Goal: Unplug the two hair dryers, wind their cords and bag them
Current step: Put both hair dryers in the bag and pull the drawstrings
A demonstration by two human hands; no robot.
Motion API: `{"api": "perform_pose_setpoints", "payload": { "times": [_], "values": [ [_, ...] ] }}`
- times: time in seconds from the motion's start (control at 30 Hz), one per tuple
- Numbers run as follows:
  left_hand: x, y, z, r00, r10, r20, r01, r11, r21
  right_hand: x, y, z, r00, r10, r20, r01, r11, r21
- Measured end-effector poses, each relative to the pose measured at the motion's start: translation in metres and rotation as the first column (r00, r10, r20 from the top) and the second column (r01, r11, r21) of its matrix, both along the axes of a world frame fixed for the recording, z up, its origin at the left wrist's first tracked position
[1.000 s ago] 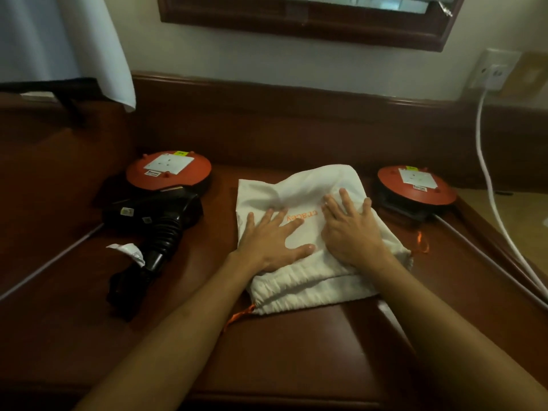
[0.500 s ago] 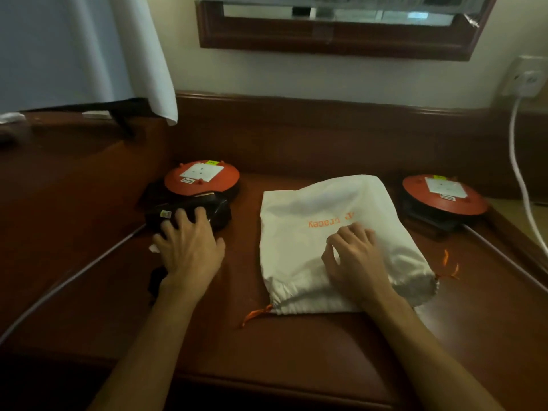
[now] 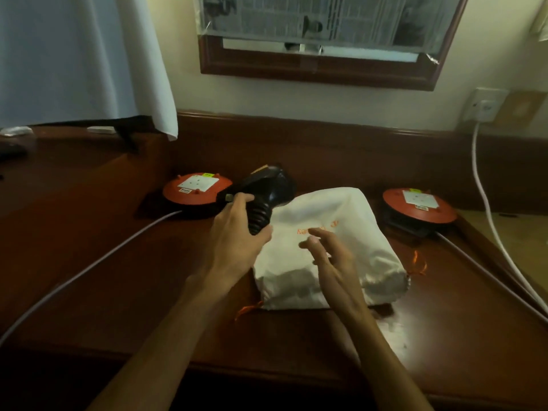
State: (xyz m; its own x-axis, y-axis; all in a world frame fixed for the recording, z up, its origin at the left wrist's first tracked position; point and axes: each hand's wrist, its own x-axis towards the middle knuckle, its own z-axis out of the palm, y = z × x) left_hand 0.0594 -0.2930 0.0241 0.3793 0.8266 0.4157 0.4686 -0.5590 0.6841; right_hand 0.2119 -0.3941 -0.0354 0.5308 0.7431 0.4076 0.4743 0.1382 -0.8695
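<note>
black hair dryer [image 3: 268, 188], white bag [image 3: 335, 232] orange lettering

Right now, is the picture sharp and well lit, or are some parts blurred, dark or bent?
Head view: dim and warm; the dryer in the left hand is a nearly featureless black shape; the right hand is slightly motion-blurred; soft glare on the desk by the bag; the wide lens bends the window frame.

Bag [image 3: 332, 232] at desk [image 3: 148, 292] centre; reels [image 3: 197, 189] [image 3: 419, 204] behind, left and right; dryer [image 3: 267, 191] held above bag's left edge, between.
</note>
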Motion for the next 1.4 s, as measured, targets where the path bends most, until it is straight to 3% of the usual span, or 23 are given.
{"api": "perform_pose_setpoints", "payload": {
  "times": [0.07, 0.13, 0.3, 0.43, 0.57, 0.77, 0.83, 0.9, 0.97, 1.1, 1.3, 1.4],
  "values": [
    [0.013, -0.02, 0.004, 0.984, -0.172, 0.04, 0.171, 0.985, 0.023, -0.015, -0.002, 0.012, 0.96, 0.158, -0.232, -0.144, 0.987, 0.074],
    [0.026, -0.035, 0.001, 0.949, -0.316, -0.005, 0.316, 0.948, 0.048, -0.017, -0.009, 0.022, 0.908, 0.21, -0.364, -0.16, 0.974, 0.162],
    [0.041, -0.043, -0.001, 0.811, -0.585, -0.019, 0.581, 0.809, -0.086, 0.011, -0.036, 0.034, 0.895, 0.148, -0.421, -0.077, 0.981, 0.181],
    [0.048, -0.045, -0.002, 0.738, -0.674, -0.031, 0.665, 0.734, -0.135, 0.031, -0.057, 0.043, 0.874, 0.106, -0.475, -0.009, 0.979, 0.202],
    [0.049, -0.054, -0.011, 0.755, -0.653, 0.053, 0.654, 0.747, -0.12, 0.041, -0.07, 0.04, 0.9, 0.094, -0.426, -0.039, 0.99, 0.135],
    [0.05, -0.049, -0.041, 0.853, -0.52, -0.047, 0.52, 0.854, 0.002, 0.047, -0.079, 0.034, 0.926, 0.06, -0.372, -0.039, 0.997, 0.064],
    [0.048, -0.041, -0.049, 0.861, -0.459, -0.218, 0.471, 0.882, 0.002, 0.048, -0.083, 0.036, 0.933, 0.037, -0.359, -0.021, 0.999, 0.049],
    [0.047, -0.03, -0.056, 0.814, -0.367, -0.45, 0.437, 0.898, 0.059, 0.05, -0.087, 0.04, 0.947, 0.021, -0.32, -0.016, 1.0, 0.021],
    [0.047, -0.019, -0.062, 0.763, -0.336, -0.552, 0.431, 0.901, 0.047, 0.049, -0.092, 0.047, 0.965, 0.014, -0.261, -0.017, 1.0, -0.008],
    [0.048, -0.003, -0.064, 0.807, -0.393, -0.441, 0.417, 0.908, -0.046, 0.045, -0.107, 0.062, 0.982, 0.061, -0.179, -0.073, 0.995, -0.06],
    [0.05, 0.022, -0.026, 0.886, -0.297, -0.357, 0.337, 0.94, 0.056, 0.037, -0.127, 0.074, 0.963, 0.234, -0.135, -0.258, 0.945, -0.201],
    [0.051, 0.033, -0.006, 0.928, -0.304, -0.217, 0.327, 0.942, 0.079, 0.029, -0.123, 0.074, 0.956, 0.287, -0.065, -0.294, 0.913, -0.283]
  ]
}}
